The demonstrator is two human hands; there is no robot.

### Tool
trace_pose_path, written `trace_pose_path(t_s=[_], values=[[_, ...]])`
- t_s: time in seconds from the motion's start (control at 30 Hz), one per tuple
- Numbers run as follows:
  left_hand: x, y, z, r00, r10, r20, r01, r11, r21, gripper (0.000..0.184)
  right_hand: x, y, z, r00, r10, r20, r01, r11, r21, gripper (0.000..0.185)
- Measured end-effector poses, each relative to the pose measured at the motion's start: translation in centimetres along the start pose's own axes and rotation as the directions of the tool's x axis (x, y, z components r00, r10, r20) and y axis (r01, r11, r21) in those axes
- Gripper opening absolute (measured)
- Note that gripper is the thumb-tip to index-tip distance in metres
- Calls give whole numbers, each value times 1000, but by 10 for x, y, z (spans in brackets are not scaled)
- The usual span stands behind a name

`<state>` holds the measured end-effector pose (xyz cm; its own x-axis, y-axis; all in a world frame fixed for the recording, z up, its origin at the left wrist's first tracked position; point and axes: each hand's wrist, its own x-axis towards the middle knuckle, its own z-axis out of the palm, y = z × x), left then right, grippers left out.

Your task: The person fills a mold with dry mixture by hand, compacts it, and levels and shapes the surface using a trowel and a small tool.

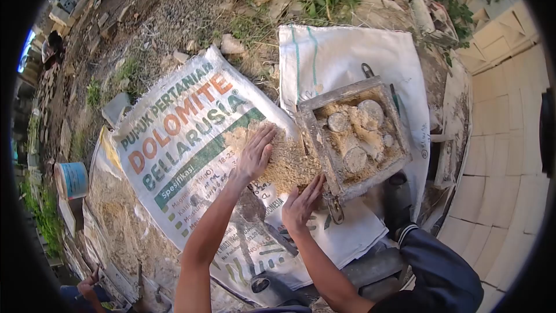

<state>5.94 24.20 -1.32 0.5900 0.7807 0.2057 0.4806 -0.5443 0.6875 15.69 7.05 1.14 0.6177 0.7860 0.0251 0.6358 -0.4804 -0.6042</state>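
My left hand lies on a pile of yellowish sandy material, fingers stretched out. The pile rests on a printed white sack. At the pile's lower right edge, my right hand lies with its fingers extended, close to the corner of a square frame. Inside the frame are several round pieces amid the same sandy material. A metal latch hangs at the frame's lower corner. Below my left hand, a trowel-like tool lies on the sack.
A second white sack lies under the frame. A bucket stands at the left. Another person's hand shows at the lower left, and a distant person at the upper left. Pale tiles line the right side.
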Motion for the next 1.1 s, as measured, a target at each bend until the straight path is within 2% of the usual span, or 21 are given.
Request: trace_pose_path(t_s=[0.03, 0.1, 0.17, 0.2, 0.23, 0.27, 0.3, 0.37, 0.4, 0.43, 0.47, 0.53, 0.6, 0.73, 0.77, 0.83, 0.9, 0.97, 1.0, 1.07, 1.1], values=[[-6, 11, 2, 999, -32, 22, 34, 994, -104, 48, 0, -1, 2, 1000, 3, -31, -3, 1000, 5, 69], [-17, 26, 6, 1000, -7, 9, 8, 992, -127, 46, 2, -2, 2, 998, -56, -23, 57, 996, 61, 66], [-28, 36, 7, 997, -28, 66, 42, 970, -238, 46, 1, -2, 1, 996, -80, -47, 82, 996, 40, 71], [-33, 32, 10, 995, -4, 96, 27, 970, -242, 48, 4, -7, -8, 988, -93, 122, 115, 975, -193, 75], [-30, 41, 6, 996, 23, 81, -4, 972, -237, 48, 12, -12, -15, 957, -66, 283, 181, 897, -403, 78], [-33, 48, -2, 993, -5, 115, 33, 971, -238, 48, 22, -17, -24, 957, -82, 278, 200, 881, -429, 85], [-33, 51, -12, 989, -36, 145, 70, 970, -233, 49, 35, -22, -32, 959, -102, 263, 208, 885, -416, 85], [-35, 54, -27, 991, -53, 123, 78, 976, -203, 51, 54, -27, -58, 838, 58, 542, 25, 989, -144, 76], [-41, 57, -33, 990, -83, 110, 96, 989, -112, 52, 59, -24, -74, 834, 64, 549, 26, 988, -154, 76], [-47, 59, -44, 990, -105, 93, 107, 994, -12, 53, 68, -28, -87, 735, 30, 677, 149, 967, -205, 69], [-50, 61, -56, 981, -123, 148, 123, 992, 12, 58, 82, -34, -96, 623, 5, 782, 279, 933, -229, 63], [-56, 58, -77, 977, -112, 181, 100, 992, 78, 60, 99, -29, -102, 651, -142, 745, 453, 861, -231, 47], [-64, 47, -83, 960, -119, 254, 66, 976, 206, 65, 121, -37, -118, 485, -138, 864, 700, 653, -289, 38], [-87, 39, -99, 946, -248, 210, 224, 966, 131, 70, 139, -69, -173, 554, -97, 827, 679, 628, -381, 27], [-94, 34, -102, 946, -242, 216, 217, 967, 133, 70, 140, -79, -186, 559, -96, 824, 672, 634, -383, 27], [-105, 27, -108, 917, -293, 270, 253, 952, 173, 72, 140, -103, -209, 557, -186, 810, 753, 524, -398, 25], [-103, 26, -126, 901, -312, 302, 243, 938, 245, 72, 140, -128, -225, 592, -230, 772, 740, 535, -408, 24], [-87, 23, -139, 858, -384, 341, 304, 915, 264, 70, 143, -154, -234, 650, -298, 699, 719, 538, -439, 24], [-77, 19, -139, 865, -401, 303, 307, 899, 313, 68, 146, -163, -234, 673, -318, 667, 708, 537, -459, 24], [-57, 8, -135, 879, -371, 300, 299, 918, 260, 63, 160, -172, -228, 613, -424, 667, 778, 474, -413, 24], [-48, 3, -129, 894, -338, 293, 280, 934, 223, 62, 160, -182, -225, 628, -415, 659, 766, 479, -429, 25]])
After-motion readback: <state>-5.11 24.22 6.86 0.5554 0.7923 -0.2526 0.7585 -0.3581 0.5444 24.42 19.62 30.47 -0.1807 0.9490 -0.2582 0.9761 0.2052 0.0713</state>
